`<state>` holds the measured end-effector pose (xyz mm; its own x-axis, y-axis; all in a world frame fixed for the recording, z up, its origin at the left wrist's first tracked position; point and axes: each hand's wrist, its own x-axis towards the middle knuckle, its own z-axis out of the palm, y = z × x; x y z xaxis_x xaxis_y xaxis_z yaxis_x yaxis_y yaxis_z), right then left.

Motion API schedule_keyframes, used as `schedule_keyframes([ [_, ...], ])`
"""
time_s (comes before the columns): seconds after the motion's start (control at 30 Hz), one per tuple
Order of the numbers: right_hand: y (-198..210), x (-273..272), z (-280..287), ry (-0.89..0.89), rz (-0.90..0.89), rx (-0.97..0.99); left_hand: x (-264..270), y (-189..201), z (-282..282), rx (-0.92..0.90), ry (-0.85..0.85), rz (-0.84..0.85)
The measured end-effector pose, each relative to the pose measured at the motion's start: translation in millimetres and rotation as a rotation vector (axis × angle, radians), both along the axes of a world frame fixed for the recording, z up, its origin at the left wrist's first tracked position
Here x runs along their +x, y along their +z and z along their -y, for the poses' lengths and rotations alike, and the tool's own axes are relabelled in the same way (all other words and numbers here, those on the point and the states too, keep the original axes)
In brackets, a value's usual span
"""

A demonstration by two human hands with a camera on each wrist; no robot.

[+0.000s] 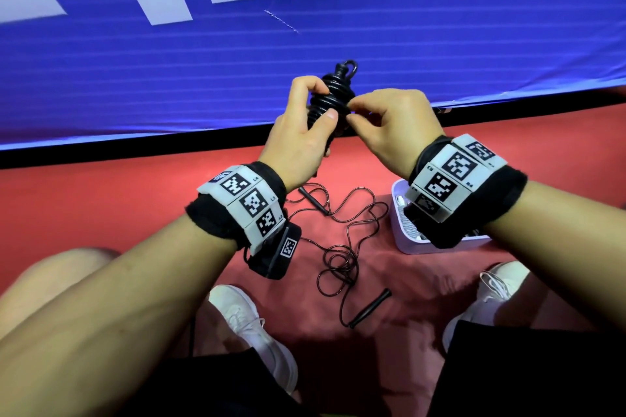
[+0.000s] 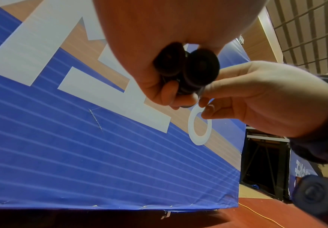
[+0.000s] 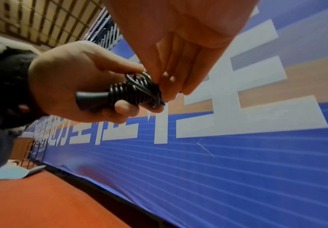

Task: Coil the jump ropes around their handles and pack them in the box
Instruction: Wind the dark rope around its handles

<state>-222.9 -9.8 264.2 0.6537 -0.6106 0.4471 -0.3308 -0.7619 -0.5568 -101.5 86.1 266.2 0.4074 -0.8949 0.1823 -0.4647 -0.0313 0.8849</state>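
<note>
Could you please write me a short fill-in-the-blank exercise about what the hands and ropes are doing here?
1. The coiled rope is gripped by the ____ hand.
2. The right hand pinches the rope's loose ____.
3. A second rope lies uncoiled on the ____ floor.
4. The box sits beneath the ____ wrist.

Missing words: left; end; red; right

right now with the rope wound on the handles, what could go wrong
1. The right hand only pinches the loose end of the black coiled jump rope; if it slips, the turns may spring loose.
2. The left hand grips both handles together, so they could shift apart.
3. The second thin black rope lies tangled between the white shoes and may snag.
</note>
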Motion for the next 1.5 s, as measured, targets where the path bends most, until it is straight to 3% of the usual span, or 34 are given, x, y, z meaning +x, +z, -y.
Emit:
schedule_keyframes([
  [0.17,4.1,-1.9,3.9,0.011,-0.126,-0.100,-2.1,0.0,-0.7,0.009,-0.047,-0.065],
  [0.33,7.3,-3.9,1.1,0.008,-0.043,-0.140,-2.9,2.7,-0.6,-0.013,-0.061,0.000],
  [0.6,11.0,-5.9,-0.2,0.102,0.038,0.075,-1.8,3.2,-0.9,-0.046,-0.031,0.057],
  [0.87,10.9,-4.6,1.0,0.069,0.107,-0.017,-1.3,4.6,0.6,-0.082,-0.058,0.018],
  [1.07,6.6,-5.6,-2.2,0.094,-0.001,-0.049,-0.6,0.1,1.3,-0.087,0.018,0.062],
  [1.33,14.5,-5.4,-5.2,0.085,-0.067,-0.111,-4.5,-0.2,-2.4,-0.093,-0.031,0.046],
  [1.5,13.0,-3.0,-6.9,0.024,-0.002,-0.147,-8.1,1.0,-0.5,-0.089,-0.022,0.045],
])
